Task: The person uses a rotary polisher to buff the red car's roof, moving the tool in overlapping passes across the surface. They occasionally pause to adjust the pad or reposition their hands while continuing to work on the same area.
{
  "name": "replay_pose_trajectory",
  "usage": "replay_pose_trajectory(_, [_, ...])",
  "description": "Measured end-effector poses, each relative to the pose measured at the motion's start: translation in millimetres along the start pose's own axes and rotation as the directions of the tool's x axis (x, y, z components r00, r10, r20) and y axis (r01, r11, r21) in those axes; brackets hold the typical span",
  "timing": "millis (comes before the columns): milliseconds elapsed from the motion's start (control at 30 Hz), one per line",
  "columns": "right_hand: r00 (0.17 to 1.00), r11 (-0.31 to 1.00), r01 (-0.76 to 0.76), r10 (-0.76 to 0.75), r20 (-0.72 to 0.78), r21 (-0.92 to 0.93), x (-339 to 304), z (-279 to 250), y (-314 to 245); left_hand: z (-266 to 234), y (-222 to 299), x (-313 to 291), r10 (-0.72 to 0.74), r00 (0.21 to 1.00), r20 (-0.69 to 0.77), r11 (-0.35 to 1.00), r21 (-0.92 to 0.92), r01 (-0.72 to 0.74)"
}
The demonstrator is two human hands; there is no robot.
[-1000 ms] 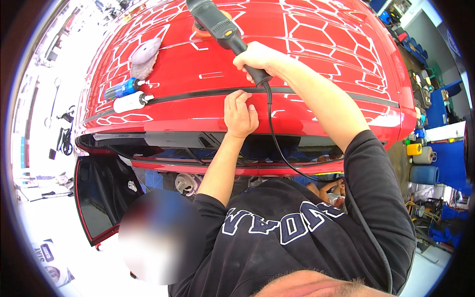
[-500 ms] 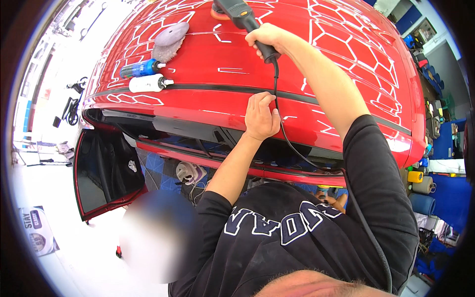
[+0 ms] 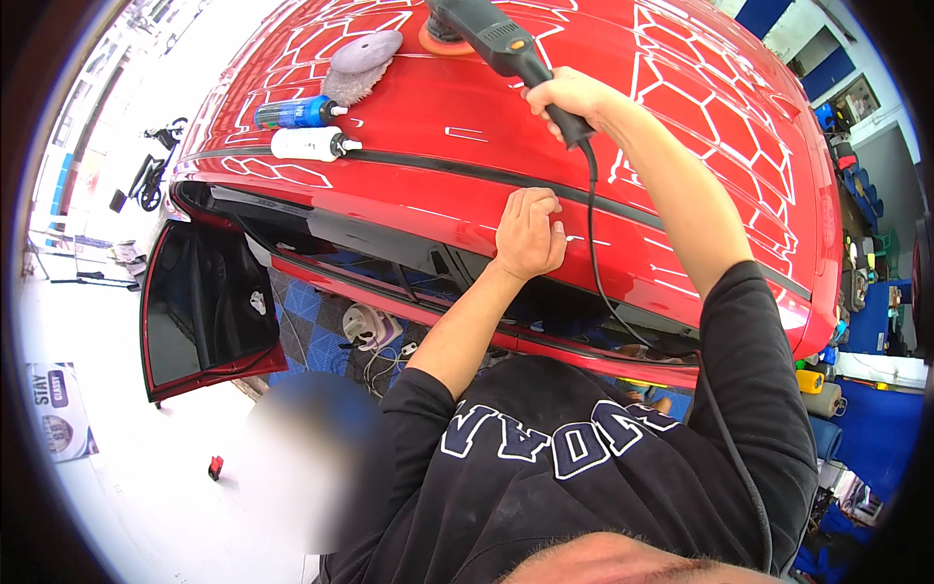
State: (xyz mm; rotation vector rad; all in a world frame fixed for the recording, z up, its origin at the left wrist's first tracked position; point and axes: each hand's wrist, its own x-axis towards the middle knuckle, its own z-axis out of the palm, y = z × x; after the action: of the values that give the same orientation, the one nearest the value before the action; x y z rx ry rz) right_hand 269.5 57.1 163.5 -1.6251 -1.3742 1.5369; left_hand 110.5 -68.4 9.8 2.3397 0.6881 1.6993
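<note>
In my right hand (image 3: 564, 102) is the rear handle of a black polisher (image 3: 501, 44), fingers wrapped round it. Its orange pad (image 3: 438, 41) lies against the glossy red car roof (image 3: 409, 117). From the handle a black cord (image 3: 595, 243) runs down past my right arm. My left hand (image 3: 530, 234) rests on the roof's near edge, fingers curled in and nothing visible in them. To the left of the polisher a lilac foam pad (image 3: 367, 52) overlaps a fluffy grey pad (image 3: 358, 86). Nearby lie a blue bottle (image 3: 294, 112) and a white bottle (image 3: 309, 144), both on their sides.
At left a car door (image 3: 209, 311) stands ajar. Below the roof edge, a white-and-purple appliance (image 3: 370, 326) with loose cables sits on blue and grey floor tiles (image 3: 306, 316). A blurred round shape (image 3: 321, 457) covers part of the lower left. Shelves with bottles line the right.
The polisher and my right hand appear slightly lower and further right. My left hand stays on the roof edge, now with a wider gap to the cord. The whole view has shifted a little.
</note>
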Motion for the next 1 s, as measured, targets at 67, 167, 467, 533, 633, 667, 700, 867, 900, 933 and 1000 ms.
replay_pose_trajectory(67, [1.0, 1.0, -0.012, 0.012, -0.022, -0.02, 17.1, 5.0, -6.3, 0.2, 0.3, 1.2, -0.001, 1.0, 0.003, 1.0, 0.005, 0.001])
replay_pose_trajectory(167, [0.995, 0.995, 0.077, -0.073, -0.061, 0.063, 40.7, 12.6, -6.1, 3.3, 0.6, 2.4, 0.004, 1.0, -0.006, 1.0, 0.027, -0.004])
replay_pose_trajectory(467, [0.998, 0.998, 0.054, -0.055, 0.028, 0.029, 27.6, 18.0, 4.7, 2.0, -0.4, 0.0, 0.007, 1.0, -0.006, 0.998, 0.061, -0.007])
replay_pose_trajectory(533, [0.999, 0.998, 0.043, -0.043, 0.009, 0.04, 24.5, 16.0, 0.1, 3.3, -0.3, -0.7, -0.01, 1.0, 0.0, 0.998, 0.059, 0.01])
replay_pose_trajectory(633, [0.999, 0.998, 0.027, -0.025, -0.043, 0.051, 22.3, 7.5, -5.4, 5.8, 2.0, 2.2, -0.004, 1.0, 0.005, 0.998, 0.064, 0.003])
replay_pose_trajectory(667, [0.997, 0.998, 0.028, -0.025, -0.068, 0.052, 24.4, 1.9, -5.1, 6.2, 1.6, 2.8, -0.001, 1.0, 0.013, 0.998, 0.067, 0.0])
replay_pose_trajectory(700, [0.996, 0.998, 0.027, -0.023, -0.084, 0.05, 24.0, 0.7, -5.7, 5.2, 0.7, 1.8, -0.004, 1.0, 0.018, 0.997, 0.077, 0.003])
replay_pose_trajectory(867, [0.989, 0.996, 0.059, -0.048, -0.142, 0.074, 10.8, -26.2, 12.8, 1.1, -2.8, -2.5, -0.002, 1.0, 0.028, 0.995, 0.099, -0.001])
replay_pose_trajectory(900, [0.989, 0.995, 0.067, -0.056, -0.138, 0.078, 8.1, -34.3, 20.2, -0.1, -3.0, -3.7, -0.004, 1.0, 0.022, 0.994, 0.105, 0.002])
replay_pose_trajectory(933, [0.986, 0.991, 0.07, -0.051, -0.16, 0.113, 0.9, -42.8, 26.0, -1.1, -2.5, -2.3, 0.006, 1.0, 0.017, 0.994, 0.106, -0.008])
replay_pose_trajectory(1000, [0.98, 0.985, 0.06, -0.028, -0.196, 0.159, -18.7, -63.0, 41.5, 3.1, 3.6, 1.0, 0.02, 1.0, 0.013, 0.993, 0.117, -0.021])
